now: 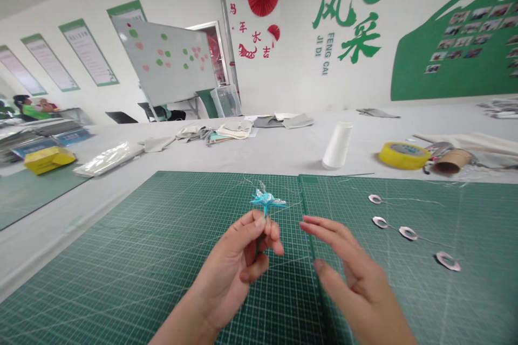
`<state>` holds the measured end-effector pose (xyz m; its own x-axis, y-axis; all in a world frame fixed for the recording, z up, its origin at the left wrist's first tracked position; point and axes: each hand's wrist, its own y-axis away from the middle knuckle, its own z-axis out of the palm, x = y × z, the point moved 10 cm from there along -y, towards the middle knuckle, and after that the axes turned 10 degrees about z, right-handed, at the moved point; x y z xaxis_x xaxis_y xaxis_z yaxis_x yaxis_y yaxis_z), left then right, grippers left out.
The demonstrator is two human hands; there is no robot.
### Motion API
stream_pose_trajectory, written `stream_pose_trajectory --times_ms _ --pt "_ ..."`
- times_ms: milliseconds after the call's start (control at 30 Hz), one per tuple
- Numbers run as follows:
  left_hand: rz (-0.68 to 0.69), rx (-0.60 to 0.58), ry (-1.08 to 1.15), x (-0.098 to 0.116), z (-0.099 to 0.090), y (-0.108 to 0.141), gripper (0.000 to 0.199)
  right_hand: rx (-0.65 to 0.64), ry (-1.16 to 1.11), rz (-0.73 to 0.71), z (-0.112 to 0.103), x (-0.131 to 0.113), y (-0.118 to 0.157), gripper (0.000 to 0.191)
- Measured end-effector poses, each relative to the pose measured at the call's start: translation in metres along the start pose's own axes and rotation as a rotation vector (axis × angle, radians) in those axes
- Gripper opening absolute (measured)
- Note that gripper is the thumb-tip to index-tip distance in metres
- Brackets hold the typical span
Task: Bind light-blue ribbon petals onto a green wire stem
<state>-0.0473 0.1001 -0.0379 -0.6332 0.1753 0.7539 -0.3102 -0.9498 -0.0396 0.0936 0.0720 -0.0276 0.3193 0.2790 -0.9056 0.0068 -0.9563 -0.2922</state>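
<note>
A small blue artificial flower (265, 198) with white and silvery bits on its petals stands upright above the green cutting mat (162, 259). My left hand (243, 259) pinches its stem just below the petals; a dark green length of stem shows between the fingers. Fine pale threads trail from about the flower. To its right, my right hand (352, 275) is held with thumb and fingers apart, touching nothing. Farther right on the second cutting mat (404, 302) lie several pale pink rings, among them one ring (448, 261) nearest me; some have thin threads or wires attached.
Behind the mats stand a white thread cone (338, 145), a yellow tape roll (403, 155) and a cardboard tube (452, 161). Fabric pieces (234, 129) lie along the back. At left are a yellow box (49, 159) and a clear plastic packet (109, 158). A person (32, 108) sits far left.
</note>
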Motion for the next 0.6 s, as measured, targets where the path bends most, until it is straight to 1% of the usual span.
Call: stream_pose_trajectory --times_ms 100,167,233,267,333,433,500,600 --pt "-0.013 -0.007 0.014 -0.003 0.001 0.0 0.016 -0.132 -0.218 0.19 0.018 0.015 0.001 0.045" --pt "-0.022 -0.016 0.024 -0.006 0.003 0.0 0.016 -0.221 -0.402 0.287 0.033 0.021 0.002 0.044" --pt "-0.027 -0.021 0.032 -0.007 0.004 0.001 0.015 -0.28 -0.569 0.367 0.046 0.025 0.004 0.038" --pt "-0.026 -0.018 0.036 -0.006 0.003 0.001 0.015 -0.28 -0.62 0.398 0.049 0.026 0.005 0.034" --pt "-0.02 -0.002 0.04 -0.005 0.002 0.001 0.015 -0.206 -0.658 0.441 0.045 0.028 0.005 0.024" --pt "-0.015 0.02 0.044 -0.002 -0.001 -0.001 0.014 -0.066 -0.646 0.455 0.032 0.026 0.005 0.016" --pt "-0.019 0.022 0.046 -0.002 -0.002 -0.002 0.014 -0.013 -0.634 0.469 0.025 0.024 0.005 0.014" --pt "-0.018 0.017 0.047 -0.002 -0.002 -0.002 0.015 0.028 -0.601 0.498 0.02 0.024 0.005 0.011"
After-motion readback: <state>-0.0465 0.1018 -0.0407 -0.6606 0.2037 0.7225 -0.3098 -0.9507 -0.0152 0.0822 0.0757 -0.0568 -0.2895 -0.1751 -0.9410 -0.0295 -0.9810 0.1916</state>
